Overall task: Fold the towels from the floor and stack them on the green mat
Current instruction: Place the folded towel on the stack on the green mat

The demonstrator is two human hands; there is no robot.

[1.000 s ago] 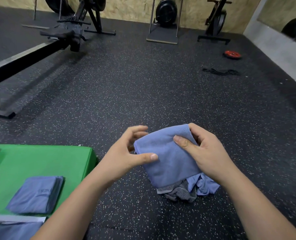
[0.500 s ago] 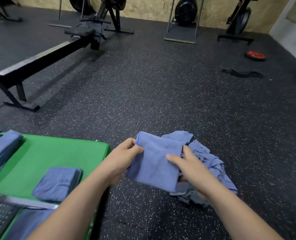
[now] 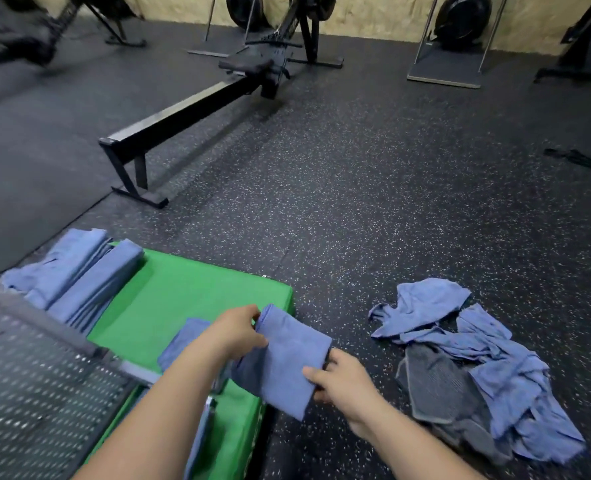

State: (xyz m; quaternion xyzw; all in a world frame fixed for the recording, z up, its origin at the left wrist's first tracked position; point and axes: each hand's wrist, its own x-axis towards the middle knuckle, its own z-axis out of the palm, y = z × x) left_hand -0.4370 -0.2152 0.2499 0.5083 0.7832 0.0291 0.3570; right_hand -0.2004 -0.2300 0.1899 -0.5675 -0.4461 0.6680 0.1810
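Note:
A folded blue towel point(image 3: 283, 362) hangs between my hands over the right edge of the green mat point(image 3: 169, 303). My left hand point(image 3: 235, 332) pinches its far left corner; my right hand point(image 3: 342, 382) grips its near right edge. Under my left wrist a folded blue towel point(image 3: 180, 344) lies on the mat. A row of folded blue towels point(image 3: 79, 275) rests along the mat's far left side. A loose pile of blue and grey towels point(image 3: 467, 362) lies on the floor to the right.
A perforated metal panel point(image 3: 34, 382) with a grey bar covers the near left. A black rowing machine rail point(image 3: 183, 116) runs across the speckled rubber floor beyond the mat. More gym equipment stands along the back wall. A black strap point(image 3: 581, 157) lies far right.
Both hands have carried the folded towel left, away from the floor pile and over the green mat's edge. The view has swung left, bringing the mat and stacked towels into sight.

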